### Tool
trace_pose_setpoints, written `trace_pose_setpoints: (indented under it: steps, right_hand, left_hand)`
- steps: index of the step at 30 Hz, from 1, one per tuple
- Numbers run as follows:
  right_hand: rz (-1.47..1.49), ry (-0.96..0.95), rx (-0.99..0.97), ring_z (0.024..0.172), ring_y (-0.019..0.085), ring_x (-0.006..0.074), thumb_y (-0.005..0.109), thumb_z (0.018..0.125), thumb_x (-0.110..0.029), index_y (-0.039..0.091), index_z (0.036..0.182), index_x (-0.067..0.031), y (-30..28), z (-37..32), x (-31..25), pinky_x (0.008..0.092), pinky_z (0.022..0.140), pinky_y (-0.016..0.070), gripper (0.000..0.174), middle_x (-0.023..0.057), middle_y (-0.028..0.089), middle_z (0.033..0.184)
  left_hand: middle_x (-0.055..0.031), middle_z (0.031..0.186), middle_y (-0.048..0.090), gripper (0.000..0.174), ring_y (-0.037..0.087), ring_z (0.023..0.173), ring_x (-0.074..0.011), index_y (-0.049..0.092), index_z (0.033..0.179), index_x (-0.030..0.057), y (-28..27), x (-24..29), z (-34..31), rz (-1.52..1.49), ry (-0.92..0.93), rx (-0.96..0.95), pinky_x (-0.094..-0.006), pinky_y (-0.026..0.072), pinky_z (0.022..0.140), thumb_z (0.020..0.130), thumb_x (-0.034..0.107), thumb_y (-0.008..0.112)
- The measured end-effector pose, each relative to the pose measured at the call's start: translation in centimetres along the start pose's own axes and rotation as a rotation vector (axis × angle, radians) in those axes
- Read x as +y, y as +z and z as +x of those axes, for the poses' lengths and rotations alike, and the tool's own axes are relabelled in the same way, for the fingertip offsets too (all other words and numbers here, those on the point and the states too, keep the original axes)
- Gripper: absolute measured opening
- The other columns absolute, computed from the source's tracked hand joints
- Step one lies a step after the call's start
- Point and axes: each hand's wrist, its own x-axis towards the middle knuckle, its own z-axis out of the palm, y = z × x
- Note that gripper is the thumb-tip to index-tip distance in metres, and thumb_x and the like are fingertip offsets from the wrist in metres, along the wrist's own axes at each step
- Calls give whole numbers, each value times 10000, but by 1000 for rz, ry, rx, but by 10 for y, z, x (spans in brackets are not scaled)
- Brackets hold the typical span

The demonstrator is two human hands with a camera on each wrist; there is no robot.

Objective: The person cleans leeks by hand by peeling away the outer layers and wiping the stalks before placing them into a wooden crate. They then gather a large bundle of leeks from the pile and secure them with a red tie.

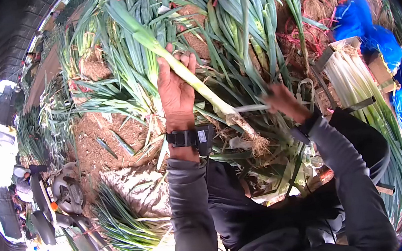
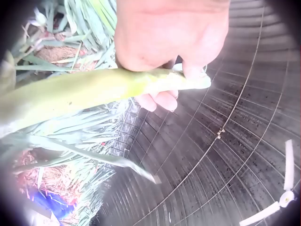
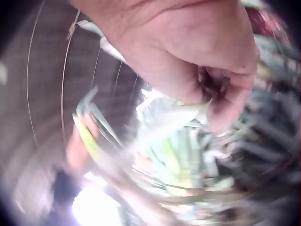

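Note:
A long green onion (image 1: 195,82) lies slantwise across my left hand (image 1: 176,91), which grips its stalk between thumb and fingers. Its green leaves reach up and left, and its whiskery roots (image 1: 259,144) hang at the lower right. In the left wrist view the thumb lies along the pale green stalk (image 2: 89,89). My right hand (image 1: 286,102) pinches a pale strip of outer leaf (image 1: 251,108) that stretches back to the stalk above the roots. The right wrist view shows the strip (image 3: 174,120) between thumb and forefinger, somewhat blurred.
Bundles of green onions (image 1: 258,18) with soil-caked roots fill the ground ahead. Trimmed white-stalked onions (image 1: 355,71) lie in a rack at my right, near blue netting (image 1: 376,39). A motorbike (image 1: 64,197) stands at the left. Leaf scraps lie between my legs.

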Motion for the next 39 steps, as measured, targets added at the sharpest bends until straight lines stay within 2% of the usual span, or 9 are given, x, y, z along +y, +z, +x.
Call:
trace_pose_setpoints:
  steps: [2,6,8,11,13,19,27,31,39]
  right_hand:
    - [-912,-358,-60,809,676,400,698,905,-198,652,994,-8,-15,3,78,460,767,561,214,205,695,911]
    - [-633,-430,165,1015,693,372,655,960,-241,686,1092,-37,-4,-25,35,461,877,558,245,150,727,1056]
    - [-195,-793,50,1087,700,285,649,1005,-233,630,1268,11,10,-34,-36,369,948,569,359,187,695,1217]
    - [65,-794,19,943,730,236,765,923,-187,644,1219,22,38,-43,-109,322,854,580,382,151,719,1028]
    - [6,-749,-42,902,647,97,752,928,-80,663,1165,9,44,-30,-116,270,806,548,268,44,679,984]
    - [225,-673,-344,778,601,89,795,876,-97,674,977,-9,37,-15,-123,272,720,514,180,60,666,864]
    - [-430,-1271,313,824,673,301,730,803,-55,622,946,-64,62,-40,-110,380,738,564,179,104,653,937]
    - [106,-994,-133,810,649,177,749,874,-11,591,981,-7,47,-45,-92,298,760,536,192,76,637,930]
    - [9,-633,-388,792,614,108,730,893,-38,598,965,-17,16,-90,-51,305,697,501,151,38,608,842]
  left_hand:
    - [-88,1012,636,526,650,989,-224,470,1425,-5,0,0,-3,33,1,24,-456,480,1126,1022,298,621]
    - [-94,990,646,463,648,980,-222,506,1388,5,8,-10,-1,40,-2,14,-446,492,1109,1025,267,624]
    - [-95,988,653,362,649,982,-226,567,1307,19,14,-21,-2,64,-13,63,-442,506,1087,1025,238,627]
    - [-65,1001,664,231,666,989,-222,604,1193,56,10,-34,2,89,-26,68,-429,557,1013,1013,193,651]
    - [-49,1006,668,165,674,994,-218,610,1134,74,8,-35,1,116,-20,86,-424,583,973,1007,168,660]
    - [-54,1023,662,149,673,985,-216,600,1121,82,14,-34,-4,125,19,110,-426,590,961,999,136,666]
    - [-66,1060,642,298,661,974,-209,547,1251,115,22,-37,-2,242,47,171,-411,587,946,984,126,680]
    - [-116,1105,633,382,653,920,-228,498,1257,97,24,-36,3,432,153,217,-369,581,816,961,184,724]
    - [-142,1062,615,343,573,789,-206,478,1230,100,-7,-23,16,295,271,235,-315,511,677,977,155,703]
